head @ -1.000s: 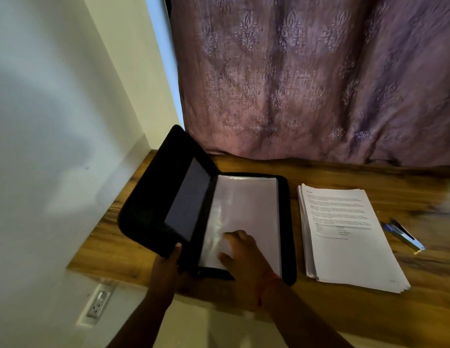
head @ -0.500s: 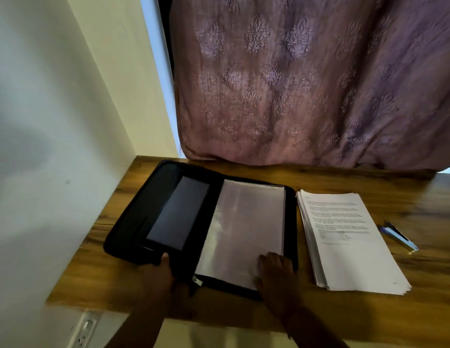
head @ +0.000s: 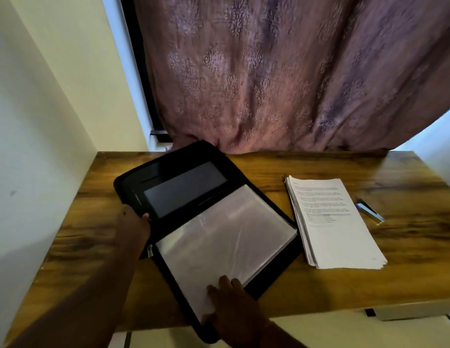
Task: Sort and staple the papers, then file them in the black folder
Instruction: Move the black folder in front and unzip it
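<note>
The black folder lies open and skewed on your wooden desk, its near corner poking past the front edge. Your left hand grips its left edge, thumb curled onto the dark inner flap. Your right hand rests flat, fingers relaxed, on the clear plastic sleeves. The stack of papers sits just right of the folder, not touching it. The stapler lies beyond the stack.

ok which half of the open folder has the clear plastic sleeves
The near half of the black folder, under the right hand. The far half, gripped by the left hand, shows only a dark pocket panel.
</note>
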Tool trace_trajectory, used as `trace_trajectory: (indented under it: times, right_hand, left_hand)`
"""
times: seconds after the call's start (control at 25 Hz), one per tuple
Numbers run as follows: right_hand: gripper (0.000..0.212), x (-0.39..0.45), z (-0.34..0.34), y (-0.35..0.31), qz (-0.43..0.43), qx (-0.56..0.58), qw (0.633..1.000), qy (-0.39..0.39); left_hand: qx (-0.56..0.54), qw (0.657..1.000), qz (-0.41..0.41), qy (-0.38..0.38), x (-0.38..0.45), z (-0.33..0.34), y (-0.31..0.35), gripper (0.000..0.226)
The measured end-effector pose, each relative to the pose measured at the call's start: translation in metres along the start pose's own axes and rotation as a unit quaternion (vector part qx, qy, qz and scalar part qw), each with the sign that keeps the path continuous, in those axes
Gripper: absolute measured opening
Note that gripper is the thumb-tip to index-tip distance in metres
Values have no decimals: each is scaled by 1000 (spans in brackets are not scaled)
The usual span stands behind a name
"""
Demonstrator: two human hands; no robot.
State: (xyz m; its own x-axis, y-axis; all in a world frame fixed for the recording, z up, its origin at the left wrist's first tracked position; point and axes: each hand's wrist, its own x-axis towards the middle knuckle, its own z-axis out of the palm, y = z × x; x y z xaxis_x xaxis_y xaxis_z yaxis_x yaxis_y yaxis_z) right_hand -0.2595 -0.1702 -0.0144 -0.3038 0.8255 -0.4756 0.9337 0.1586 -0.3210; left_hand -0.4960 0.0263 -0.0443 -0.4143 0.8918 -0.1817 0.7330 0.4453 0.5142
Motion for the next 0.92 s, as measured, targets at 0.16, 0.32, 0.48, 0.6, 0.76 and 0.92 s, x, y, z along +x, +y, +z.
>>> trace_trajectory:
  times: [0.16,0.32,0.48,0.6,0.76,0.92]
  right_hand:
    - [53,31,-29,47,27,58,988,137]
    - [54,66,-83,136,188,55,955,222]
    - [76,79,-98,170,242,0,966,95]
    - [84,65,-99,156,195,-52,976,83]
    - [83,40,-94,144,159,-84,980,86]
    - [79,19,-61,135,132,-115,979,99]
  left_hand:
    - [-24,999,21,-33,-17,17,2,56]
    - [-15,999,36,4,-91,45,-27,56]
    - [36,997,55,42,-120,46,-34,49]
    - [19,998,58,34,-107,39,-29,48]
    - [68,996,49,5,-58,35,-25,36]
    - [116,990,81,-25,-20,37,-27,35]
